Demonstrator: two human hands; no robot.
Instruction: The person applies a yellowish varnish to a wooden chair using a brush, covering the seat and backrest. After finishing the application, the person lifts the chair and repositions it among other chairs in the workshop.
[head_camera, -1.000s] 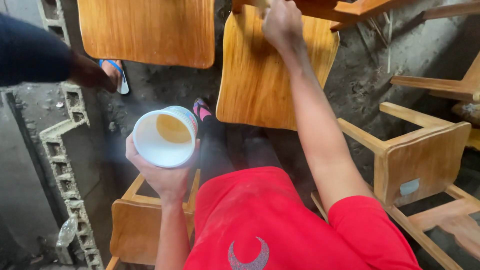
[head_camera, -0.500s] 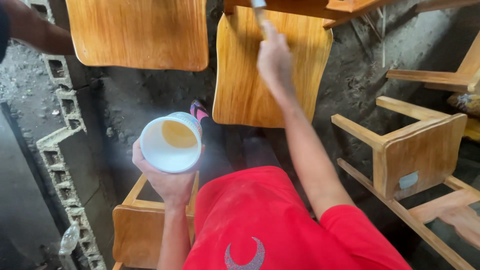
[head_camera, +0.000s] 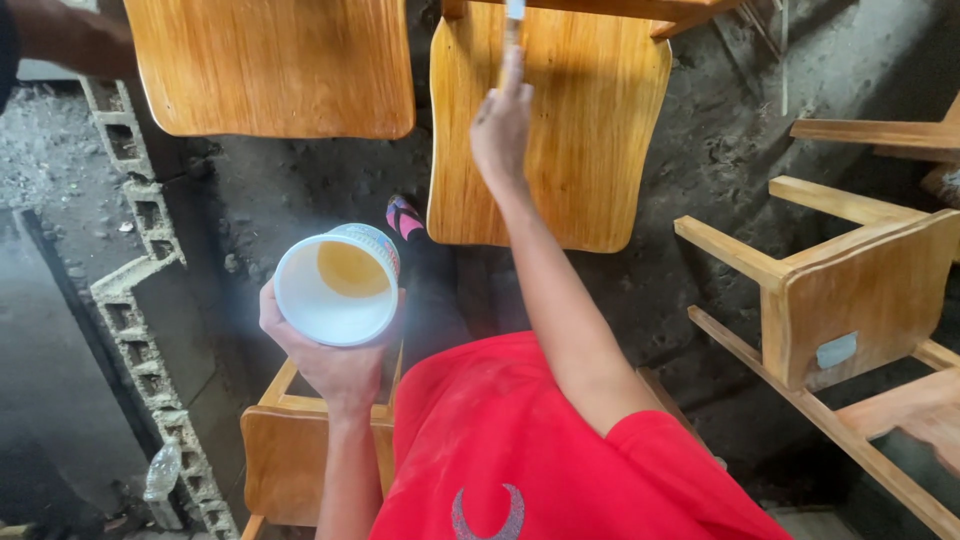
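My left hand (head_camera: 335, 365) grips a white plastic cup (head_camera: 335, 290) from below; amber liquid lies in its bottom. My right hand (head_camera: 503, 125) reaches forward over a glossy wooden seat panel (head_camera: 590, 130) and holds a paintbrush (head_camera: 514, 20), whose metal band and bristles touch the wood near the top edge. A red shirt covers my chest at the bottom of the view.
A second varnished wooden panel (head_camera: 275, 65) lies to the left. Another person's arm (head_camera: 70, 40) shows at the top left. Unfinished wooden chairs (head_camera: 850, 290) stand at the right, one more chair (head_camera: 290, 450) below my left hand. Hollow concrete blocks (head_camera: 140, 250) line the left.
My right hand has drawn back toward me along the seat panel, so the brush now shows above it. The cup stays held in my left hand. The other person's arm has withdrawn to the top left corner.
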